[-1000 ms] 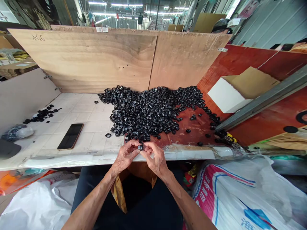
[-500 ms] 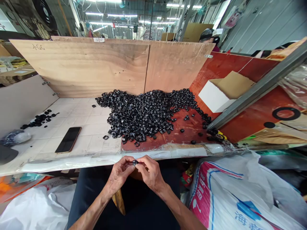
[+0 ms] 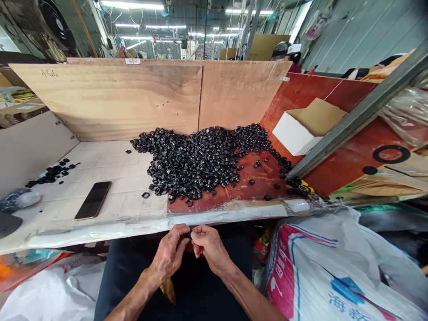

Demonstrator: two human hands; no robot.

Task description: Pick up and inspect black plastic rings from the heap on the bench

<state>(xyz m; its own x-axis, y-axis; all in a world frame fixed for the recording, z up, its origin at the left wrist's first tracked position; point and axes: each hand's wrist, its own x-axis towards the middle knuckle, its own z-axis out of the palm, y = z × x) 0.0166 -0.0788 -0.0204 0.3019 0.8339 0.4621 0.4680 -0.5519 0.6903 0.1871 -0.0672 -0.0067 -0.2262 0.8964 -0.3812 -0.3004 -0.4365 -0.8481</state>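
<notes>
A small black ring-like part [image 3: 189, 234] is pinched between my two hands, just below the table's front edge and above my lap. My left hand [image 3: 170, 252] closes on it from the left with thumb and fingers. From the right, my right hand [image 3: 210, 247] grips it with fingertips pressed together. Fingers cover most of the part, so its full shape is hidden. Beyond my hands lies a large heap of black ring-shaped parts [image 3: 194, 165], with a loose black ring [image 3: 145, 195] on the white surface left of it.
A phone [image 3: 93, 200] lies on the table's left side, near a small pile of black pieces [image 3: 53, 173]. A plywood board [image 3: 133, 98] walls the back. An open white box [image 3: 294, 133] leans right, behind a metal post [image 3: 354, 116]. Sacks [image 3: 314, 272] flank my legs.
Both hands have turned slightly and drawn closer together around the black part, hiding more of it. The camera view has shifted a little; the heap looks the same.
</notes>
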